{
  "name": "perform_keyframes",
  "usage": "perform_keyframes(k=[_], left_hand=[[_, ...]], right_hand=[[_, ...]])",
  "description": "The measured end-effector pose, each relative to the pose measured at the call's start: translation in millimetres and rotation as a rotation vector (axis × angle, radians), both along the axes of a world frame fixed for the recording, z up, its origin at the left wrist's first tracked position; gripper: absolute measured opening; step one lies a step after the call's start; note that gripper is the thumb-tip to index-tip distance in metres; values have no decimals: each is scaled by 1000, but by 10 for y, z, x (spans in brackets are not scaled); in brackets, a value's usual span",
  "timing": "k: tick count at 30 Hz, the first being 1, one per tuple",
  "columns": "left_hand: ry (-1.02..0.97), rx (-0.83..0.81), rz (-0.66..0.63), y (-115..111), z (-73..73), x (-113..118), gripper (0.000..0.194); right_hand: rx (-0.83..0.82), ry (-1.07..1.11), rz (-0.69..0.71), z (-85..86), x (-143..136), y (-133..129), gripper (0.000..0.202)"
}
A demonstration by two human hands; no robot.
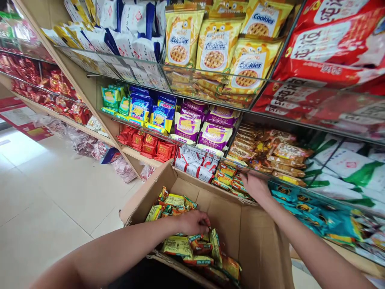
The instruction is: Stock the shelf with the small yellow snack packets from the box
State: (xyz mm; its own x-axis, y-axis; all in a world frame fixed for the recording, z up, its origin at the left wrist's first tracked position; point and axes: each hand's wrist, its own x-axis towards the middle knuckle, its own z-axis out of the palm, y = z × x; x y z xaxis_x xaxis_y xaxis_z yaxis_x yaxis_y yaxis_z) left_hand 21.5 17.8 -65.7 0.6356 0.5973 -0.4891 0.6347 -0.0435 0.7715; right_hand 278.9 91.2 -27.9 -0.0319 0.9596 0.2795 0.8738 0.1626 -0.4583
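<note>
Currently, left hand (193, 222) pinches yellow packet (215, 248) inside carton (258, 237), toward near edge; right hand (256, 187) is at shelf packets (225, 177) beyond carton's far edge; its grip cannot be determined

Couldn't make out fingertip contact of right hand (257, 188) with shelf packets (224, 178), or of left hand (191, 222) with tilted yellow packet (215, 249); lost carton (258, 233) and both forearms (120, 245) past bottom edge, red bags (327, 44) past right; couldn't read print on teal packets (313, 210), too blurred
</note>
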Motion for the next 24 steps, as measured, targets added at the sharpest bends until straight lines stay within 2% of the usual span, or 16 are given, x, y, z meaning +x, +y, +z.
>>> perform_keyframes(k=[1, 3, 5, 6, 8, 11, 12, 14, 16, 19, 21, 24], left_hand=[[-5, -1, 0, -7, 14, -1, 24], [-5, 7, -4, -20, 48, -7, 24], [-1, 30, -25, -31, 80, -13, 25], [0, 45, -37, -36, 93, -15, 25], [-7, 70, -53, -49, 103, -17, 24], [-32, 70, -48, -70, 76, -25, 21], [-44, 69, -37, -75, 61, -32, 20], [-99, 81, 18, -72, 33, -48, 19], [-223, 106, 137, -52, 27, -61, 20], [-460, 60, 367, -13, 77, -56, 33], [-552, -128, 442, -8, 133, -33, 51], [-575, -458, 387, -46, 203, 21, 70]], right_hand=[[21, -66, 21, 40, -78, -203, 29], [20, -212, 151, 115, -278, -614, 29], [-105, -317, 311, 148, -510, -945, 30], [-210, -321, 313, 137, -624, -1056, 29], [-485, -286, 308, 51, -815, -1157, 27], [-819, -230, 362, -180, -954, -1111, 25], [-861, -225, 373, -256, -958, -1079, 20], [-844, -178, 362, -366, -911, -1028, 17], [-771, -12, 310, -398, -816, -1000, 20], [-666, 497, 171, -308, -687, -981, 18], [-661, 815, 85, -202, -665, -971, 23], [-664, 1088, 52, -66, -718, -962, 33]])
